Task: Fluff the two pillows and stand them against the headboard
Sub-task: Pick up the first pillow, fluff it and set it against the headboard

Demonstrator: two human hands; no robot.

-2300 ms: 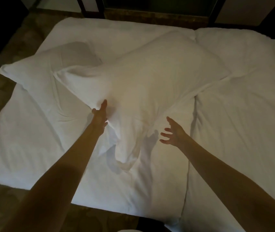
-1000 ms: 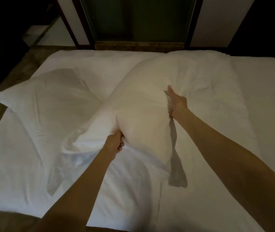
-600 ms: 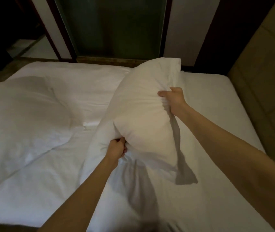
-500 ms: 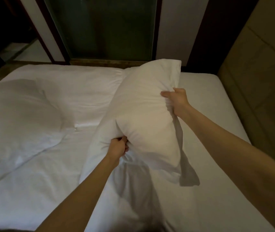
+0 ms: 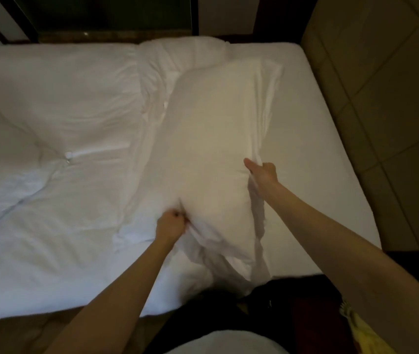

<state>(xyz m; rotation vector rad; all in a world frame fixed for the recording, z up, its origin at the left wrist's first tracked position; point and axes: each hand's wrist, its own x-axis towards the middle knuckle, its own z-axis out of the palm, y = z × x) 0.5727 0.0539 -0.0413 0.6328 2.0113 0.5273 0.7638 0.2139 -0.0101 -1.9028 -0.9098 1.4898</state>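
Observation:
A white pillow lies lengthwise on the right half of the bed, its far end pointing away from me. My left hand is closed on the pillow's near left corner, bunching the case. My right hand grips the pillow's right edge, thumb on top. The padded beige headboard runs along the bed's right side, a strip of bare sheet between it and the pillow. The second pillow lies flat at the left, cut off by the frame edge.
A white duvet covers the left and middle of the bed, rumpled beside the pillow. A dark glass panel and wall stand behind the far edge. Dark and yellow items sit by the near right corner.
The pillow, lifted upright in both hands half a second ago, has come down flat on the bed nearer the headboard. Both hands keep their hold. My view has shifted right.

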